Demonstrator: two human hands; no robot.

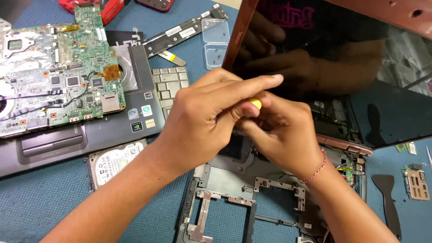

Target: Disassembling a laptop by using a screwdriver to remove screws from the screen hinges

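you are looking down at a work surface covered by a blue textured mat (40,202), which fills the whole view. no wall, floor or window shows. the light is soft and even, and it throws only faint shadows onto the blue covering.

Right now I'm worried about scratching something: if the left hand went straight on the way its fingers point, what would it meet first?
Probably the dark laptop screen. The left hand points up and right over the yellow-tipped tool, with the glossy panel close beyond its fingertips, though depth is unclear.
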